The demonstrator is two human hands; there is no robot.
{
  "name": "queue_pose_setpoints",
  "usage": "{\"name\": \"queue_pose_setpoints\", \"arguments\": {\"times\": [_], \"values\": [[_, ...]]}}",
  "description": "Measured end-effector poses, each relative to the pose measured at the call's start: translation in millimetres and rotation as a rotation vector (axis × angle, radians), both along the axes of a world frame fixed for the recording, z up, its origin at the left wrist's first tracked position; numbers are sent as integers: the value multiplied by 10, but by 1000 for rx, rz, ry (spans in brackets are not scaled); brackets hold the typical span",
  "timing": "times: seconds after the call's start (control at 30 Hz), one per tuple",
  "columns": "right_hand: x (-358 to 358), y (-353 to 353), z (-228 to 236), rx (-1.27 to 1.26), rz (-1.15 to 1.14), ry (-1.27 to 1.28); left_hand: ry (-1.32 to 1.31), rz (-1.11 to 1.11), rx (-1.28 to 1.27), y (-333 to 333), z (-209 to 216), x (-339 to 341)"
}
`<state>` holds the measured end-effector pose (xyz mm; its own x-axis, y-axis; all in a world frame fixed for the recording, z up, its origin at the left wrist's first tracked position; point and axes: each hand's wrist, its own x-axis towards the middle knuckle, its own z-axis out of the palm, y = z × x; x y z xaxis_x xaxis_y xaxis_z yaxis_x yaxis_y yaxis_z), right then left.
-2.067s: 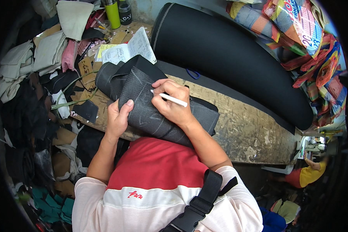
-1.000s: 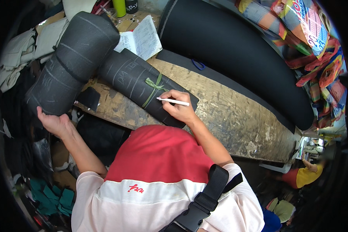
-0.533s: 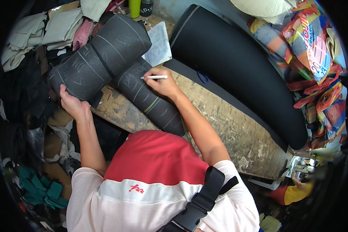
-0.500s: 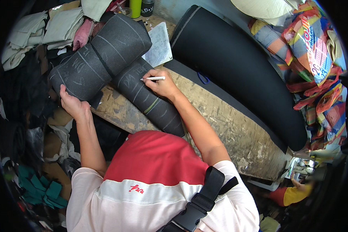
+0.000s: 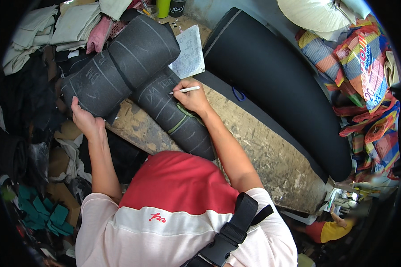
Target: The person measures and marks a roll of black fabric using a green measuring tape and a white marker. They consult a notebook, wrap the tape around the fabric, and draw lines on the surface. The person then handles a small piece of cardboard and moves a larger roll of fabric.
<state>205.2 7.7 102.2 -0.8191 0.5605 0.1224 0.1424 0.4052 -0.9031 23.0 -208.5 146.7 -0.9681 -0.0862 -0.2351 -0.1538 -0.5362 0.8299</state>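
Note:
My right hand (image 5: 192,97) is closed round a slim white pen (image 5: 191,89), its tip on a rolled dark grey fabric (image 5: 158,104). White handwriting and lines mark that roll, and a green tie (image 5: 179,122) runs round it. A thicker fabric roll (image 5: 124,55), also dark grey with white lines and writing, lies across the first roll's far end and hides it. At the thicker roll's near left end, my left hand (image 5: 88,121) grips it, thumb against the side and the other fingers partly hidden beneath.
Beyond my right hand a handwritten sheet (image 5: 188,51) lies on the worn wooden table (image 5: 272,155). A large black roll (image 5: 276,80) stretches along the right. Folded pale cloth (image 5: 73,26) is stacked far left, checked bags (image 5: 321,51) far right. Another person's yellow sleeve (image 5: 336,230) shows lower right.
My right hand and the pen have shifted slightly right, and more white writing shows on the lower roll. More of the green tie is visible. My left hand keeps its hold; the view has shifted slightly.

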Motion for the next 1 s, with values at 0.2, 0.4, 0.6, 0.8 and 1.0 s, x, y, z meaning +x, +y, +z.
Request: {"name": "queue_pose_setpoints", "arguments": {"times": [0.2, 0.4, 0.6, 0.8, 1.0], "values": [[16, 2, -41, 13, -74, 14, 6, -15, 7, 4, 7, 0], [-57, -57, -7, -10, -22, -4, 13, -12, 0, 2, -6, -7], [24, -71, 117, 2, 55, -114, -4, 9, 18, -35, -38, -25], [-37, -34, 20, 61, -146, -60, 10, -11, 12, -14, -111, -11], [-37, 32, -31, -25, -65, -38, 34, -26, -9, -37, -169, -35]]}}
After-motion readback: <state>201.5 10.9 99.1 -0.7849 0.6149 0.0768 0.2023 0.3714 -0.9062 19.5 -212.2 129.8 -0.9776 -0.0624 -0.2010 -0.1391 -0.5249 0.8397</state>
